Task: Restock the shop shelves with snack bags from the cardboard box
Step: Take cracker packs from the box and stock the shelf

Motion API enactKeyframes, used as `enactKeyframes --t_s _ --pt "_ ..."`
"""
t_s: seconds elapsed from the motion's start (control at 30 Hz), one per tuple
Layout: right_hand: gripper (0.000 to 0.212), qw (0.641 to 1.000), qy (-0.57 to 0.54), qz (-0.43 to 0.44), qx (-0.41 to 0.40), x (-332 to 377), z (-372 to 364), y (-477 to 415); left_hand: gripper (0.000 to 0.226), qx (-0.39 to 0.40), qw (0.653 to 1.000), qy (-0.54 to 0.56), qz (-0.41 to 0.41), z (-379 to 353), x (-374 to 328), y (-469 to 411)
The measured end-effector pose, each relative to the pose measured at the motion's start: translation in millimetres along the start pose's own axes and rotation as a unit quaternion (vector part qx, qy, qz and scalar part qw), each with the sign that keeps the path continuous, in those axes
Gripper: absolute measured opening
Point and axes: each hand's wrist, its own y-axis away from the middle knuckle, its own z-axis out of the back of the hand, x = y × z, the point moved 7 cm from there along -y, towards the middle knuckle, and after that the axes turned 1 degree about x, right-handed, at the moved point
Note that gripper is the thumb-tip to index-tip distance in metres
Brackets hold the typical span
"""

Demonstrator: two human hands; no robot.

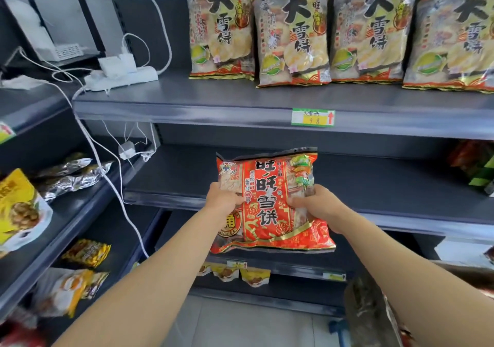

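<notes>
Dark shop shelving fills the view, with room on its middle shelf (361, 186). Held before that shelf's near edge, the red snack bag (270, 213) is gripped at either side by the left hand (223, 199) and right hand (319, 202). Best stand it upright, label forward, like the upper bags (292, 39).

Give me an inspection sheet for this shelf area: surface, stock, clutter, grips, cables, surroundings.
Surface: middle shelf, dark grey, behind the held bag.
Job's things: red snack bag held in front of the middle shelf; four beige snack bags upright on the top shelf; cardboard box not clearly seen.
Clutter: power strip with plugs on the top shelf's left end.
Grips: left hand and right hand each grip a side of the red snack bag.
Cables: white cables hang from the power strip past the shelves.
Surroundings: side shelving at left with a yellow bag and silver bags; price tag on the top shelf's edge.
</notes>
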Motion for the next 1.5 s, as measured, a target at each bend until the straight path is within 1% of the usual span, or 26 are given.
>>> enactKeyframes --t_s 0.1,0.23,0.33,0.4,0.63,0.73,0.8,0.83,0.9,1.0,1.07,1.17,1.23,1.33,1.43,1.5 --pt "0.04 1.0 0.02 0.004 0.004 6 -6 -21 0.051 -0.012 1.0 0.004 -0.017 12 -4 -4" --pt "0.044 0.998 0.065 0.012 -0.017 12 -15 -50 0.052 -0.037 0.999 -0.009 -0.036 30 -7 -12" --pt "0.06 0.979 0.192 0.01 -0.068 14 -21 -69 0.051 -0.046 0.998 -0.019 -0.048 43 -5 -26" --pt "0.061 0.97 0.224 0.01 -0.099 20 -26 -76 0.051 -0.044 0.997 -0.026 -0.06 49 -7 -36" --pt "0.062 0.97 0.208 0.016 -0.122 41 -47 -125 0.057 -0.015 0.996 -0.022 -0.085 67 -24 -98" --pt "0.055 0.964 0.213 0.037 -0.154 55 -57 -149 0.063 0.024 0.997 -0.015 -0.075 72 -24 -131" --pt "0.044 0.962 0.201 0.043 -0.177 57 -64 -169 0.073 0.047 0.996 -0.016 -0.074 76 -22 -155" --pt "0.038 0.961 0.196 0.047 -0.187 58 -68 -178 0.078 0.051 0.995 -0.019 -0.08 78 -23 -168" --pt "0.035 0.959 0.195 0.055 -0.196 58 -79 -196 0.081 0.042 0.993 -0.024 -0.105 85 -25 -192" --pt "0.036 0.957 0.183 0.065 -0.214 58 -96 -217 0.078 0.014 0.99 -0.023 -0.139 94 -28 -226" --pt "0.043 0.953 0.177 0.072 -0.235 61 -104 -228 0.072 -0.001 0.986 -0.024 -0.165 98 -30 -244" --pt "0.046 0.951 0.17 0.07 -0.25 69 -114 -242 0.055 -0.039 0.979 -0.026 -0.198 103 -37 -267" --pt "0.038 0.946 0.172 0.078 -0.262 79 -119 -251 0.043 -0.06 0.976 -0.02 -0.206 106 -44 -280" --pt "0.031 0.945 0.166 0.09 -0.268 87 -124 -267 0.039 -0.066 0.973 -0.01 -0.219 106 -53 -302" --pt "0.036 0.951 0.129 0.086 -0.268 86 -127 -289 0.033 -0.066 0.973 -0.003 -0.223 107 -59 -323" --pt "0.039 0.953 0.097 0.092 -0.27 87 -125 -302 0.039 -0.064 0.972 0.008 -0.224 109 -61 -336"
